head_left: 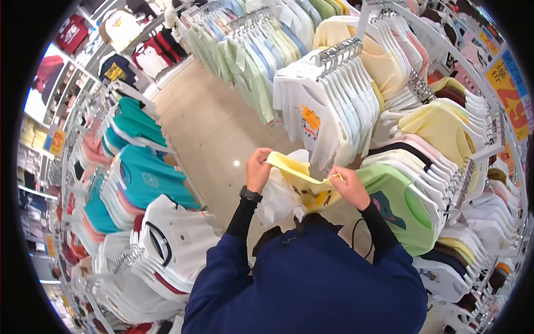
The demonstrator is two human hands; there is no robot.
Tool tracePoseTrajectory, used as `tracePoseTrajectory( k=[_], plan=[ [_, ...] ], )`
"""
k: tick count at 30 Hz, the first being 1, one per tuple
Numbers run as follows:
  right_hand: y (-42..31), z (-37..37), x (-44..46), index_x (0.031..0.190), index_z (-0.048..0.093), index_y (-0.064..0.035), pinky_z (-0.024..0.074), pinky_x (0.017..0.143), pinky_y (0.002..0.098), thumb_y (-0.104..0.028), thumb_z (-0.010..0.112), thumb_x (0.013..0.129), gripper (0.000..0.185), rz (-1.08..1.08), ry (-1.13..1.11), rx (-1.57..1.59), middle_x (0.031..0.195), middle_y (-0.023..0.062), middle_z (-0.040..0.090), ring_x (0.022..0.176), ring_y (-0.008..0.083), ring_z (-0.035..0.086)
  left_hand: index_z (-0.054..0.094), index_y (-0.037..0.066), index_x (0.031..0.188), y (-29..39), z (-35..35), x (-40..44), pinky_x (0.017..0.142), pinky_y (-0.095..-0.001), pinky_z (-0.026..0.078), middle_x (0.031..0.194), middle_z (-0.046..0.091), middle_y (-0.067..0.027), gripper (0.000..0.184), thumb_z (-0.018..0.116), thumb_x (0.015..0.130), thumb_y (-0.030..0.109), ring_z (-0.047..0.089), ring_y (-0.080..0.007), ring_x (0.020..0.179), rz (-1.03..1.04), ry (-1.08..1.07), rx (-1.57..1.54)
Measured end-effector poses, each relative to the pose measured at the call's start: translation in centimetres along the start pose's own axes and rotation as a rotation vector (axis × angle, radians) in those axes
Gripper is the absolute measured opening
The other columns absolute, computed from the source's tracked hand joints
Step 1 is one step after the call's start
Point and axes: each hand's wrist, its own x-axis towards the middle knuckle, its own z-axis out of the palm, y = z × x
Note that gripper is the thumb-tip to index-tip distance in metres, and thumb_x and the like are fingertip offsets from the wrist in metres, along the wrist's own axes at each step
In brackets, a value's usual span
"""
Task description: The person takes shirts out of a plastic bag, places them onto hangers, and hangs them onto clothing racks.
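Stretched between my two hands is a yellow T-shirt (297,177) with a dark print on its front. My left hand (258,170) grips one end of its top edge, and a dark watch sits on that wrist. The other end is pinched in my right hand (349,188), thumb and fingers closed on the cloth. A crumpled white plastic bag (272,201) hangs just below my left hand, behind the shirt; I cannot tell what holds it. Close to my right hand hangs a light green T-shirt (409,217) with a dark print.
White T-shirts (308,106) hang on a rack ahead. To the right, a rack holds yellow T-shirts (436,125) and others. Teal T-shirts (153,175) and white T-shirts (183,236) line the left. A tiled aisle (194,122) runs between. An orange and blue price sign (509,97) stands at far right.
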Motion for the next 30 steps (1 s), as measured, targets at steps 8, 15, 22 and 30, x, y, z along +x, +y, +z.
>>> tracePoseTrajectory(
  k=[8, 15, 22, 30],
  plan=[
    [3.9, -1.3, 2.4, 0.082, 0.057, 0.0006, 0.0460, 0.062, 0.0333, -0.004, 0.059, 0.076, 0.008, 0.080, 0.213, -0.232, 0.070, 0.0129, 0.056, 0.063, 0.0245, 0.056, 0.062, 0.000, 0.102, 4.9, 0.3, 6.0, 0.075, -0.0207, 0.046, 0.094, 0.067, -0.0027, 0.013, 0.060, 0.090, 0.005, 0.061, -0.0072, 0.085, -0.281, -0.212, -0.144],
    [3.5, -0.3, 8.9, 0.092, 0.055, -0.0027, 0.0451, 0.078, 0.0411, -0.003, 0.062, 0.074, 0.020, -0.174, 0.622, -0.656, 0.092, 0.0156, 0.055, 0.090, 0.0324, 0.056, 0.063, 0.000, 0.086, 1.7, -1.5, 12.8, 0.053, -0.0224, 0.040, 0.066, 0.061, 0.0015, 0.005, 0.061, 0.083, 0.004, 0.052, -0.0040, 0.060, -0.087, -0.517, 0.115],
    [3.1, 2.4, 19.7, 0.109, 0.053, -0.0046, 0.0457, 0.083, 0.0416, -0.009, 0.066, 0.075, 0.036, -0.013, 0.875, -0.801, 0.099, 0.0142, 0.056, 0.099, 0.0343, 0.054, 0.064, 0.004, 0.081, 2.2, -4.4, 19.0, 0.049, -0.0291, 0.039, 0.054, 0.053, -0.0039, 0.012, 0.068, 0.074, 0.013, 0.049, -0.0125, 0.048, 0.240, -0.598, 0.441],
    [2.6, 5.2, 21.6, 0.105, 0.057, -0.0047, 0.0498, 0.074, 0.0434, -0.018, 0.066, 0.084, 0.027, 0.187, 0.964, -0.660, 0.099, 0.0162, 0.064, 0.087, 0.0361, 0.062, 0.066, 0.009, 0.080, -0.2, -7.1, 22.7, 0.050, -0.0368, 0.043, 0.054, 0.055, -0.0097, 0.012, 0.069, 0.074, 0.020, 0.057, -0.0277, 0.049, 0.416, -0.685, 0.617]
  ],
)
